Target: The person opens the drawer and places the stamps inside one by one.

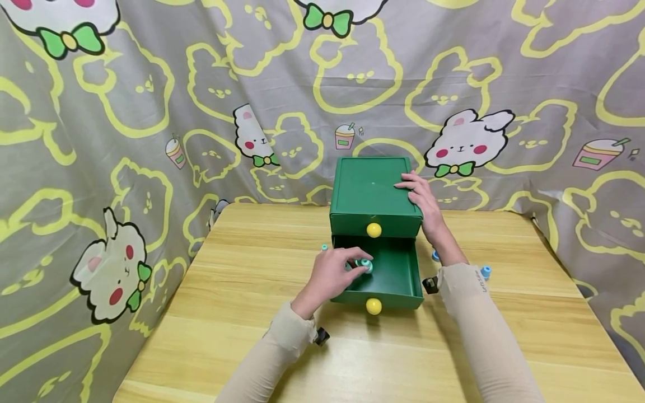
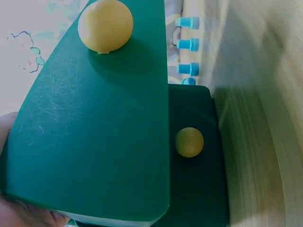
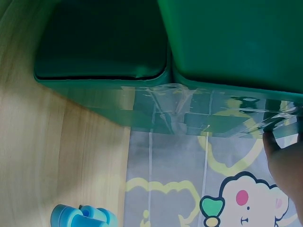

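A green drawer cabinet (image 1: pixel 373 187) stands upright, with an open drawer (image 1: pixel 390 280) pulled out below its top one. My left hand (image 1: pixel 330 271) reaches over that drawer's left side and pinches a small turquoise stepped plastic piece (image 1: pixel 367 266) between thumb and fingers. More turquoise shows beside the fingertips, partly covered by the hand. In the left wrist view the drawer front with its yellow knob (image 2: pixel 105 26) hides most of this hand. My right hand (image 1: pixel 425 204) rests on the cabinet's right top edge, its fingers lying across the top.
Below the open drawer, a closed drawer front (image 2: pixel 194 184) has its own yellow knob (image 2: pixel 189 142). Several turquoise pieces (image 2: pixel 188 45) stand on the wooden table (image 1: pixel 242 263) left of the cabinet. Blue pieces (image 1: pixel 485 272) stand to its right. A patterned curtain (image 1: pixel 282 67) hangs behind.
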Motion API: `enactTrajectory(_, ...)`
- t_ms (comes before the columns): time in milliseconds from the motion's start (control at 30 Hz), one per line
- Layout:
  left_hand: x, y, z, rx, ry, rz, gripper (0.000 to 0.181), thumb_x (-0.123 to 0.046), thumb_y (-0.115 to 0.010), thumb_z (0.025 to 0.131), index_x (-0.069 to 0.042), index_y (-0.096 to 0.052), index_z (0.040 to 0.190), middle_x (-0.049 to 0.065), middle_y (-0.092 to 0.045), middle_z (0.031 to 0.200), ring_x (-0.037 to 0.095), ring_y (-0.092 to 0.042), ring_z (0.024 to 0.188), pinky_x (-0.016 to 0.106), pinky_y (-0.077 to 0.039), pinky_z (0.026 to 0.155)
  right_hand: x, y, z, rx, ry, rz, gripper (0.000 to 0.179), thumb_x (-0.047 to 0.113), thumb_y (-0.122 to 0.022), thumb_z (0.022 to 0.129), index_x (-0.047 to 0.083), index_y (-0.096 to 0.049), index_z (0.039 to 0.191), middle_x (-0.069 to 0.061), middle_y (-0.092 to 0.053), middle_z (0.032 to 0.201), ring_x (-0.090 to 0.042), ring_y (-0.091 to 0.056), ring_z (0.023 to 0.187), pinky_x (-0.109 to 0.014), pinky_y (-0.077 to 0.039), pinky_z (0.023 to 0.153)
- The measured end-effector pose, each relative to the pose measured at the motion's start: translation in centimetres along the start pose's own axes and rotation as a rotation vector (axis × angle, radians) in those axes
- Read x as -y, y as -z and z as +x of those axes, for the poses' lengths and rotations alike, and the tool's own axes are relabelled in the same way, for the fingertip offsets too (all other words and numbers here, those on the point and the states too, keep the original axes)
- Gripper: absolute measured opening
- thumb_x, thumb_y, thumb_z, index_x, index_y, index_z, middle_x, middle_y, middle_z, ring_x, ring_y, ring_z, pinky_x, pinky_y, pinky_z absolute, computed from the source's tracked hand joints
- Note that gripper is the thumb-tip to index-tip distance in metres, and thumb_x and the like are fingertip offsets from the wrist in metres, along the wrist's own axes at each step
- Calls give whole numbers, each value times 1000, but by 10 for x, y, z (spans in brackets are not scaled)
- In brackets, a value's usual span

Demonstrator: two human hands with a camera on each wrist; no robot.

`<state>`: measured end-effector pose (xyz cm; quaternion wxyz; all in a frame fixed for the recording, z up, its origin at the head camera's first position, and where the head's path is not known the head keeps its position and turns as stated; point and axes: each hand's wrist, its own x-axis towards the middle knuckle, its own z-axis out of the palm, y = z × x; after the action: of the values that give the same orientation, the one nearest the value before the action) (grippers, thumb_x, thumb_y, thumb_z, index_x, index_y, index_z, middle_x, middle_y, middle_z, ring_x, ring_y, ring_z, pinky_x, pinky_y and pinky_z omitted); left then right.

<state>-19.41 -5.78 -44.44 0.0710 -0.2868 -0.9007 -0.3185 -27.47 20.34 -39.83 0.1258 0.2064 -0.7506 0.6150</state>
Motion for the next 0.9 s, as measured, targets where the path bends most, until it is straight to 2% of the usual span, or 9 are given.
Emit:
enactTrajectory(400, -1, -1, 1, 33, 1, 65, 17, -29, -79, 93, -27, -79, 110, -12, -76, 89, 0, -66, 78, 21, -47, 68, -2, 1, 1, -4, -4, -15, 40, 3, -34, 105, -17, -57, 131, -27, -32, 161, -31, -5, 162, -55, 1, 129)
enactTrajectory(667, -2, -1, 1, 54, 20, 89, 16, -29, -80, 93, -30, -82, 108, -13, -76, 87, -1, -63, 76, 28, -49, 77, -2, 1, 0, -7, -2, -6, 40, 3, -34, 105, -17, -57, 131, -27, -33, 160, -30, -5, 162, -54, 1, 130)
enactTrajectory(900, -3, -1, 1, 62, 20, 103, 16, -28, -80, 93, -29, -82, 109, -12, -76, 86, -1, -65, 76, 31, -52, 77, 0, 0, -1, -8, -4, 0, 40, 4, -35, 106, -17, -57, 131, -26, -33, 160, -29, -5, 162, -54, 1, 129)
